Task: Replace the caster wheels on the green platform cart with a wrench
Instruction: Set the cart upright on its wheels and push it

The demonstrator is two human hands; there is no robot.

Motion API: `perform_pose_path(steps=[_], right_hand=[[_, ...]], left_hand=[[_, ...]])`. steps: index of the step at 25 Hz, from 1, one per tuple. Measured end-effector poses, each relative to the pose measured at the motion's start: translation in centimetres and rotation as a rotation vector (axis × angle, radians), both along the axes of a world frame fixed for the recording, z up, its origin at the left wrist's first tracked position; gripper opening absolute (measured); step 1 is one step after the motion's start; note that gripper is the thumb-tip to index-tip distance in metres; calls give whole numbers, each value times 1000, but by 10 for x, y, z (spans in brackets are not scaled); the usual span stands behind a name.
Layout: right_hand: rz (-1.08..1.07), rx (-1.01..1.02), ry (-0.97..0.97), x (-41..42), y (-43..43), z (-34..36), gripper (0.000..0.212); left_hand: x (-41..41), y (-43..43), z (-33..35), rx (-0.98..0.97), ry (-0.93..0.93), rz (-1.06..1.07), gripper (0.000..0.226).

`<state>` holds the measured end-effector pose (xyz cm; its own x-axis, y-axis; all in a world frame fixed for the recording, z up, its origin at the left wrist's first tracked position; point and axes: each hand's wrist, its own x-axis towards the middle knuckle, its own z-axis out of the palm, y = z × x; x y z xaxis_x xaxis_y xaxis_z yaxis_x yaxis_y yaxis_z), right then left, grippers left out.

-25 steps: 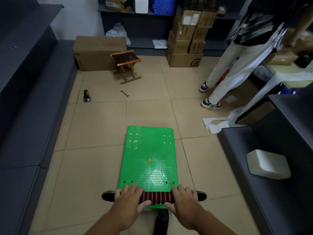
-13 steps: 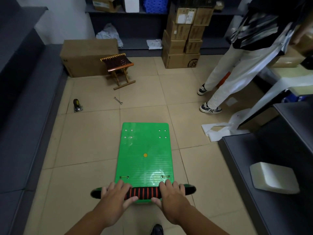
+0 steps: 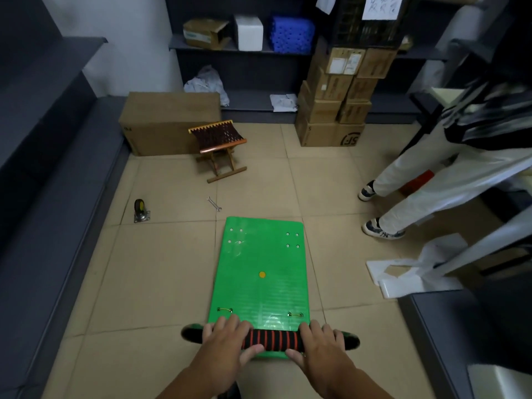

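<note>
Cart: the green platform cart (image 3: pixel 262 272) is parked deck-up on the tiled floor (image 3: pixel 161 277), dead centre. The wheels underneath are hidden, so their state can't be told.
Handle: the striped handle (image 3: pixel 272 339) at the near end is what's being held.
Left hand: the left hand (image 3: pixel 223 344) is wrapped over the handle, fingers curled on top, thumb tucked along the near side.
Right hand: the right hand (image 3: pixel 319 345) is clamped on the same way, with the stripes showing between the two.
Wrench: the wrench (image 3: pixel 214 204) is left lying loose just past the deck's far left corner, not touching it.
Spare: a spare caster (image 3: pixel 140 211) is sat further left, well clear of the deck.
Risk one: if the cart gets rolled forward, the wrench probably gets run over or shoved under the deck.
Risk two: the cart likely has to be flipped to reach the wheels, and the stool (image 3: pixel 220 139) and a bystander's shoes (image 3: pixel 383 230) are near enough to be clipped.
Risk three: fingers could be pinched if the handle is folded carelessly.
</note>
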<state>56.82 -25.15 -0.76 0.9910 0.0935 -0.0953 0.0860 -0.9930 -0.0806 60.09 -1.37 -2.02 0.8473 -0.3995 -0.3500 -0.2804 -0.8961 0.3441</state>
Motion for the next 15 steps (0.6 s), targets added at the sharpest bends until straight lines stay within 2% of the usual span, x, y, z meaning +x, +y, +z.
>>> perform_pose_path(steps=[2,4,6,12,15], right_hand=[[-11,11,-4,39,-4,5,48],[-7,14,28,74,-10,7,49],[4,-4,55,102,-14,6,50],[12,26,99,202,-31,1,47],[3,53,127,249,-34,4,48]], left_hand=[[39,-6,10,15,76,-19,59],[78,-14,9,2,-4,16,85],[107,-19,7,62,43,-4,105],[203,-35,5,67,23,56,114],[249,-40,8,79,24,74,110]])
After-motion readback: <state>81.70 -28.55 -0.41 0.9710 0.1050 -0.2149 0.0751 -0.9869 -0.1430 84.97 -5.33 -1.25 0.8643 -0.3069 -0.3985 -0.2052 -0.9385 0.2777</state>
